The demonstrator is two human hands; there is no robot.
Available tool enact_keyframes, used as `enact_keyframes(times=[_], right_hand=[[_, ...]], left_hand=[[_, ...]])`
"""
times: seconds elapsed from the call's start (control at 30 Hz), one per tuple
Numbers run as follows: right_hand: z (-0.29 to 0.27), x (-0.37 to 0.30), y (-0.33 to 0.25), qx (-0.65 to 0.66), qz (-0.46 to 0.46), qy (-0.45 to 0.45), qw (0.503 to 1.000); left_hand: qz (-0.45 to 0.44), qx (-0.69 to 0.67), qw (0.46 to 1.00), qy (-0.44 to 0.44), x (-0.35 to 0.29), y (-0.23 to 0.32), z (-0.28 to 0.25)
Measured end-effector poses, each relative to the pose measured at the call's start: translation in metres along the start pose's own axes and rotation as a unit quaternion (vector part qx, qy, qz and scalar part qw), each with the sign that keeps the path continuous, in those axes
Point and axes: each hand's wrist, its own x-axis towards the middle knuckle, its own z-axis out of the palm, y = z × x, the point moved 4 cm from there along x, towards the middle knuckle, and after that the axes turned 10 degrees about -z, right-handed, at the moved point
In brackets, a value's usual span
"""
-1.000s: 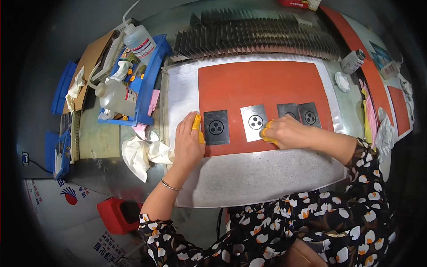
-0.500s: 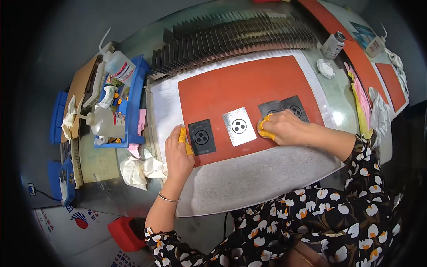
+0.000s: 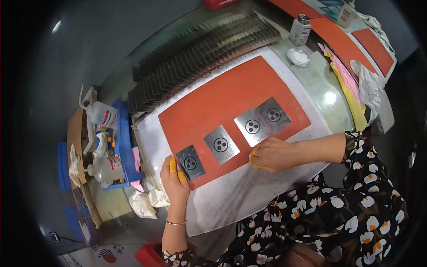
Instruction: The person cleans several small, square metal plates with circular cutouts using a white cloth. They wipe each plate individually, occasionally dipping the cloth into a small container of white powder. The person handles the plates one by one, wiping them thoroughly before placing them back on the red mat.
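While resting left hand [image 3: 175, 181] with fingers close together beside the leftmost plate [image 3: 191, 163], curling right hand [image 3: 272, 155] by the third plate [image 3: 252, 127], hiding any pinch from view, ideally keeping pressure even.

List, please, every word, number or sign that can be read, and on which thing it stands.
Four metal plates: black ring around three dots.
White printed sheet, lower left: fan-like emblem; lettering not copied.
Left squeeze bottles: labels too small to read.
Dark-capped bottle: label too small.
Red object, top edge: lettering blurred.
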Motion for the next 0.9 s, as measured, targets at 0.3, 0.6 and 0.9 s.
enact_keyframes(times=[0.3, 0.6, 0.9], right_hand=[[-0.128, -0.106, 0.060, 0.099, 0.200, 0.252, 0.942], [-0.244, -0.167, 0.157, 0.006, 0.384, 0.348, 0.856], [-0.286, -0.215, 0.260, -0.331, 0.260, 0.232, 0.877]], left_hand=[[0.025, -0.007, 1.000, -0.002, 0.002, 0.002, 0.007], [-0.003, 0.033, 0.999, -0.019, -0.004, -0.006, 0.001], [0.015, 0.000, 0.999, -0.029, 0.013, 0.004, 0.014]])
